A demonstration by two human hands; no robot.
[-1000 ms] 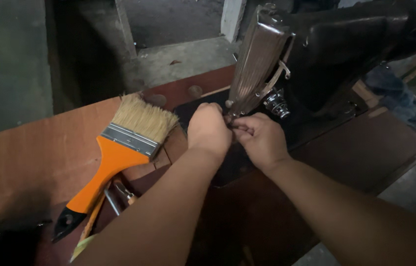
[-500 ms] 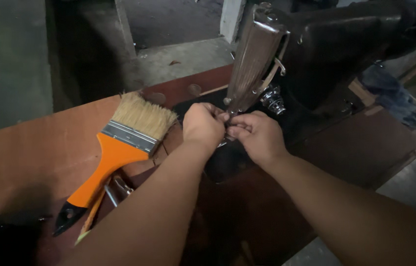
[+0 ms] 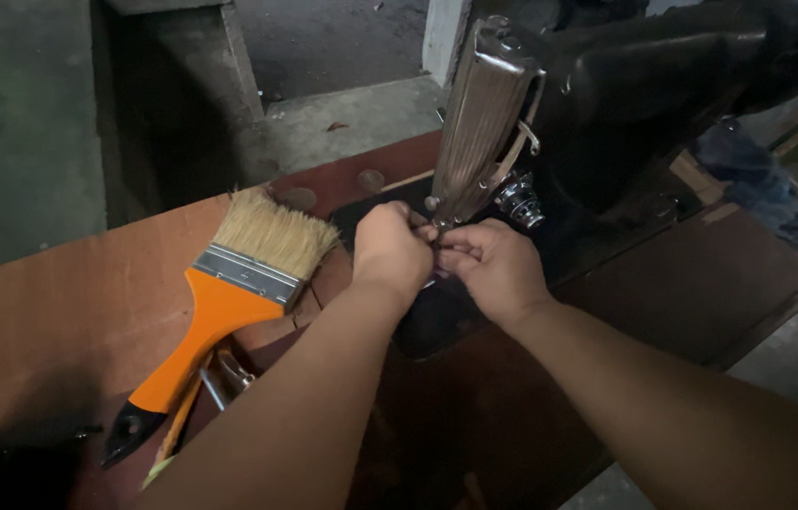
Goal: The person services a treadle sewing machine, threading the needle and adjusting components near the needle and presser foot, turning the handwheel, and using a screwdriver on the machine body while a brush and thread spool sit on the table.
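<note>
while both hands pinch at the needle area beneath a black sewing machine [image 3: 663, 104], left hand [image 3: 391, 247] and right hand [image 3: 493, 269] curled shut together, the reddish wooden table [image 3: 59, 302] holds an orange paintbrush [image 3: 220, 312]; grey concrete floor [image 3: 12, 123] lies beyond.

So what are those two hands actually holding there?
Both the left hand and right hand pinch something small under the sewing machine head's lower end; the fingers hide what it is.
</note>
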